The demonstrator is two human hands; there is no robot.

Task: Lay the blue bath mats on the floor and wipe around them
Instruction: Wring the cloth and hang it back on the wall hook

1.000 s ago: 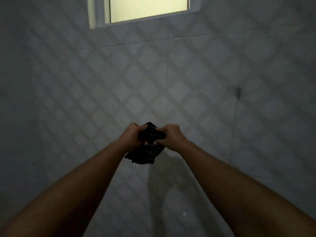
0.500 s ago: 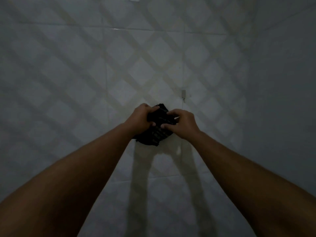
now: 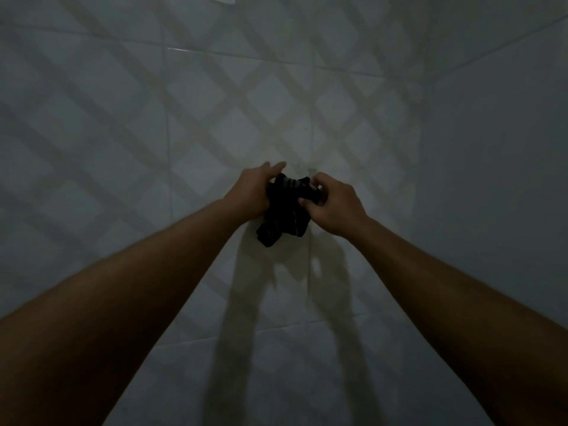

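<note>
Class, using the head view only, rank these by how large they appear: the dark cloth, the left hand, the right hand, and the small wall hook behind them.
1. Right hand and left hand: alike, unranked.
2. Cloth, partly hidden by both hands.
3. Hook, smallest and farthest.

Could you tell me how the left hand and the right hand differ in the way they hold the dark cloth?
The left hand wraps the dark cloth from the side with its fingertips stretched out above it, while the right hand pinches the cloth's upper edge with curled fingers. The left hand sits slightly higher than the right. Both grip the same bunched cloth in front of the tiled wall.
</note>
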